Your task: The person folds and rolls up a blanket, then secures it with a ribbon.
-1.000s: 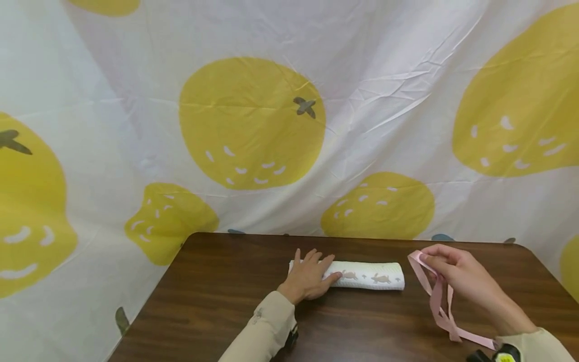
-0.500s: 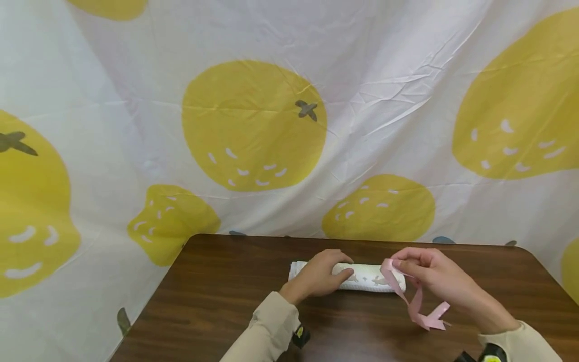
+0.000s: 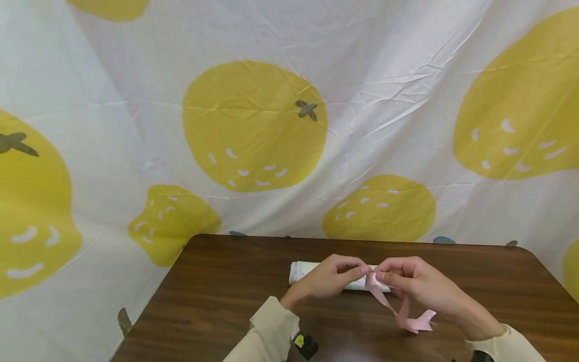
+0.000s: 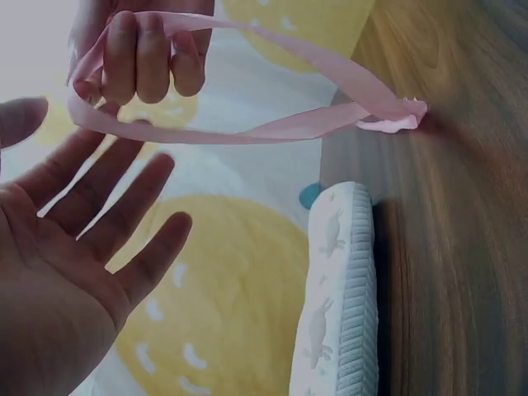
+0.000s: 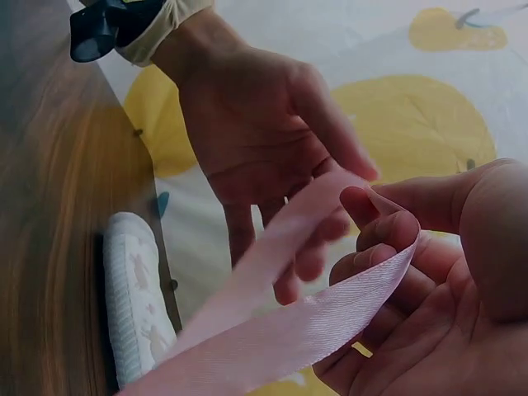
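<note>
A pink satin ribbon (image 3: 379,292) hangs in a loop from my right hand (image 3: 425,285), which pinches it between thumb and curled fingers. My left hand (image 3: 329,277) is raised opposite, its fingertips at the top of the ribbon loop; in the left wrist view those fingers are extended and the thumb stands apart from the ribbon (image 4: 330,120). Behind and below both hands, a rolled white cloth (image 3: 299,271) lies on the table. Printed rabbits and a ribbed edge show on the cloth roll (image 4: 334,289) in the left wrist view. The hands hide its middle in the head view.
The dark wood-grain table (image 3: 235,296) has a rounded far edge. Just behind it hangs a white curtain (image 3: 271,216) printed with large yellow fruits. Black straps with cameras sit at both wrists, by the beige sleeves (image 3: 271,327).
My right hand has brought the ribbon leftward from beyond the cloth roll to in front of it. My left hand has lifted off the roll and moved right to the ribbon.
</note>
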### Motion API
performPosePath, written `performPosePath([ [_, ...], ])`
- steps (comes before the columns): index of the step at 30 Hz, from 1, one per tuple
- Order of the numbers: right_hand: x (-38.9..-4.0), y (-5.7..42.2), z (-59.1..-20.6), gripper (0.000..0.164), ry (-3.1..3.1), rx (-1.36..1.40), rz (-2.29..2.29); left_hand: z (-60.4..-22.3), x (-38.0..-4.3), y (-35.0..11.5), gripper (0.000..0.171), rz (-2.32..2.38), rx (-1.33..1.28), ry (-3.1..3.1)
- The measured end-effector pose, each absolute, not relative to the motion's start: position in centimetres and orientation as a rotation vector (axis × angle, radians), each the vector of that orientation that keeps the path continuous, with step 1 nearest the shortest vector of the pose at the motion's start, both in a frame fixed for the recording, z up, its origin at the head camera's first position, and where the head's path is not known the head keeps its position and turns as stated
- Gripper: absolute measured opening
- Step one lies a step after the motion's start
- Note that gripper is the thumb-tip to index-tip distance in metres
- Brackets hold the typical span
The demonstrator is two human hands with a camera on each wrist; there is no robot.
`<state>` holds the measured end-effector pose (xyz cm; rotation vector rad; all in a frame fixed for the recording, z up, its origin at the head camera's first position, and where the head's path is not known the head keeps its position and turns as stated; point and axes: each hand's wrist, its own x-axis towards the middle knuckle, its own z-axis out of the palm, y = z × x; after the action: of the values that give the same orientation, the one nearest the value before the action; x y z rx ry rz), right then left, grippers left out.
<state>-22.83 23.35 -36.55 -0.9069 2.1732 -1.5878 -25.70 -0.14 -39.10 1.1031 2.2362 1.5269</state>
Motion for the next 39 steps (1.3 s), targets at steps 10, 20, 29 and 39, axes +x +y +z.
performPosePath([
  [10,-22.3,23.3,-36.3,0.020,2.167,-0.873,-1.546,-39.1,-25.1,-0.5,0.017,1.570,1.192,2.069],
  [20,-22.3,23.5,-36.4,0.020,2.172,-0.886,-1.552,-39.1,-24.9,-1.3,0.016,1.517,1.188,2.098],
  [29,-22.4,24.2,-36.7,0.018,2.151,-0.864,-1.561,-39.6,-24.7,-2.0,0.015,1.500,1.139,2.095],
  [39,-22.4,25.2,-37.0,0.015,2.241,-0.877,-1.539,-39.9,-24.7,-3.7,0.014,1.457,1.169,2.129],
])
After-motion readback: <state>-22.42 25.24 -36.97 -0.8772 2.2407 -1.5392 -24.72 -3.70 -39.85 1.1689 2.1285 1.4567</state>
